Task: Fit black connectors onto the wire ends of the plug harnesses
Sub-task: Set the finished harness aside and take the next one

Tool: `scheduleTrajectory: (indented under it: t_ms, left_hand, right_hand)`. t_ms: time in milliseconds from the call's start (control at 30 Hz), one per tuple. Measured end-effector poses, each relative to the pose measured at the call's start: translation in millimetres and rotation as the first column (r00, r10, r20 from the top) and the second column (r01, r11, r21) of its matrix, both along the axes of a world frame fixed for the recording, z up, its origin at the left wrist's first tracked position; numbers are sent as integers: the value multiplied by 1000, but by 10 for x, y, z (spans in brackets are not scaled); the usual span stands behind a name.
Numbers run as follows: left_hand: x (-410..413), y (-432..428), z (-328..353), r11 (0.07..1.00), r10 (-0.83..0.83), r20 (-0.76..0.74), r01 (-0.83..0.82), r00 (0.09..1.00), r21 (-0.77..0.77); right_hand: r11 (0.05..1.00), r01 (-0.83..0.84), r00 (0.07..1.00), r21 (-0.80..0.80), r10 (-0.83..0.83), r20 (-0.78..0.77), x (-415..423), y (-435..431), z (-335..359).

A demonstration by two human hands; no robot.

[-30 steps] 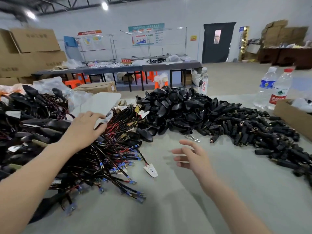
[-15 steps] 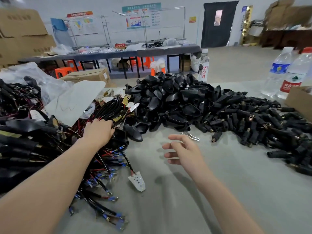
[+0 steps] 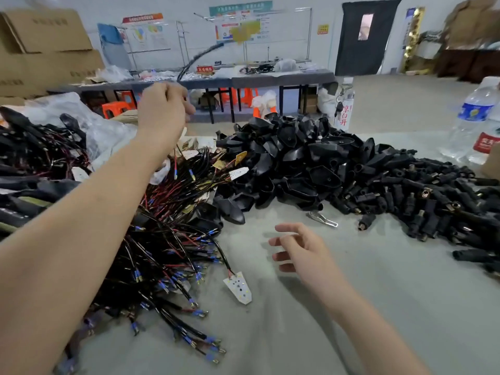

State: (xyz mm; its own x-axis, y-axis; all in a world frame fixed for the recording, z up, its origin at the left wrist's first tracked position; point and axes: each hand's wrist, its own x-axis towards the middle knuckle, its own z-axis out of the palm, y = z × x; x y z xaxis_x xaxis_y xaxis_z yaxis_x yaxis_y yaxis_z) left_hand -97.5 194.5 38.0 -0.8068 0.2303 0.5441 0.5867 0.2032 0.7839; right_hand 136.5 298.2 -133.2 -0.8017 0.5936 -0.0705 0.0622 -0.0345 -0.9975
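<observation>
My left hand (image 3: pixel 162 109) is raised above the harness pile and grips one wire harness (image 3: pixel 194 59); its black cable arcs up and right, and its red and black leads with blue terminals hang below my wrist. A heap of harnesses (image 3: pixel 167 253) with blue-tipped wire ends lies at the left and centre of the grey table. Black cylindrical connectors (image 3: pixel 422 201) are piled at the right. My right hand (image 3: pixel 300 250) hovers open over the table, fingers loosely spread, holding nothing.
Black shell housings (image 3: pixel 292 158) are heaped at centre back. A small white LED board (image 3: pixel 239 289) and a metal clip (image 3: pixel 323 219) lie on the table (image 3: pixel 351 307). Water bottles (image 3: pixel 472 117) and a cardboard box edge (image 3: pixel 491 163) stand at the right. Finished assemblies (image 3: pixel 32 163) are at far left.
My left hand has risen from the harness pile, pulling one harness up with it. My right hand has stayed roughly in place, open.
</observation>
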Motion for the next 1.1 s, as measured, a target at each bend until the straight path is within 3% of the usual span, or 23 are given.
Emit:
scheduleTrajectory:
  t_ms: [133,267,433,600,700,800,967,1100]
  left_hand:
    - [332,-127,33,975,-90,213,42,973,219]
    - [767,-276,-515,931,-240,470,65,849,359]
    - [1193,-290,-1180,864,-420,596,102,684,493]
    - [1301,-257,-1258,879,-425,547,185,722,439]
    - [1300,-311,-1193,865,-423,460,195,781,463]
    - [1364,-288,-1183,831,-391,374,147,841,537]
    - [1737,-33,-1324,771,-434,315,167,844,615]
    - [2035,130,-1455,709,-512,309,191,801,679]
  right_hand:
    - [963,9,999,271,-22,43,-235,-52,-30]
    - [841,-98,978,532,-19,210,-689,-40,-19]
    - [816,-169,941,552,-33,338,-1019,-34,13]
    - [931,-140,967,336,55,248,-1060,-68,5]
    - [931,-69,975,358,-12,220,-962,4,-24]
    - [972,42,993,230,-66,96,-665,114,-65]
    - [925,42,997,377,-64,48,203,260,-154]
    - [814,154,979,560,-201,22,678,404,-196]
